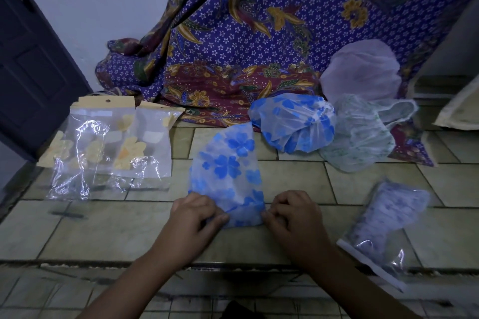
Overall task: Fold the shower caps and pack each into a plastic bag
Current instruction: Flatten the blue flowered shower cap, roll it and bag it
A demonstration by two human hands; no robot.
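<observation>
**Q:** Far left, what lay there?
**A:** Two clear plastic bags with tan header cards, flat on the tiled floor. Yellow flower shapes showed through. Could not tell whether these were packed caps or print.

**Q:** Centre?
**A:** The blue-flowered shower cap lay on the floor, narrowed to a wedge. The left hand and right hand were apart, one at each near corner. Fingers were curled, pinching its near end. Judged mid-fold, not yet bagged.

**Q:** Behind, moving right?
**A:** Three loose caps sat by the batik cloth. The bunched blue cap was touching the green-patterned cap, and the pale cap sat behind them. None looked folded.

**Q:** Far right?
**A:** The packed bag held a purple-flowered cap and looked finished.

**Q:** Tally?
**A:** At least one packed and one in hand. Three were left to fold and bag. The left-hand bags stayed uncertain.
</observation>
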